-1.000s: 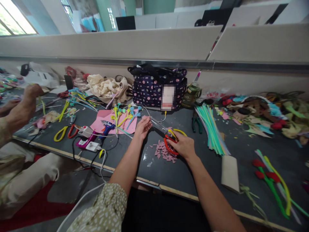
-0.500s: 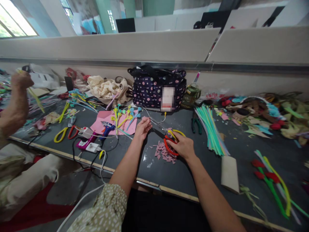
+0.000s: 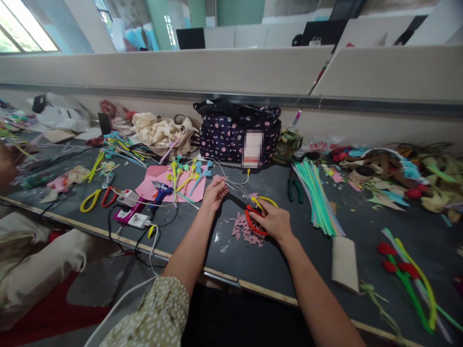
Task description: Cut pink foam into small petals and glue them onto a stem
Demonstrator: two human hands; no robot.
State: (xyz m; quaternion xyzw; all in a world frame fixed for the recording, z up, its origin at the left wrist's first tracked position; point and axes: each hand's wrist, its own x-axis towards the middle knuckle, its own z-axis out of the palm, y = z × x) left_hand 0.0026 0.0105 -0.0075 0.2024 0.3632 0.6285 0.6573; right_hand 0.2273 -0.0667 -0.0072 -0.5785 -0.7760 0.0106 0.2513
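My right hand (image 3: 277,221) grips a pair of scissors (image 3: 249,212) with one red and one yellow handle, blades pointing up and left. My left hand (image 3: 216,191) is closed in a pinch close to the blade tips; whatever sits between its fingers is too small to make out. Beneath the scissors, a pile of small cut pink pieces (image 3: 242,229) lies on the dark table (image 3: 224,260). Left of my left hand, a pink sheet (image 3: 147,179) carries yellow and blue pipe-cleaner flowers (image 3: 175,173).
A blue glue gun (image 3: 162,193), a power strip (image 3: 128,214) with cords and a second pair of scissors (image 3: 91,200) lie left. A patterned bag (image 3: 224,137) stands behind. On the right are pliers (image 3: 297,190), pipe cleaners (image 3: 314,197) and a beige block (image 3: 344,264). Another person's hand (image 3: 7,164) shows far left.
My hands and the scissors stay almost in place. The other person's raised arm at the far left has dropped down, mostly out of view.
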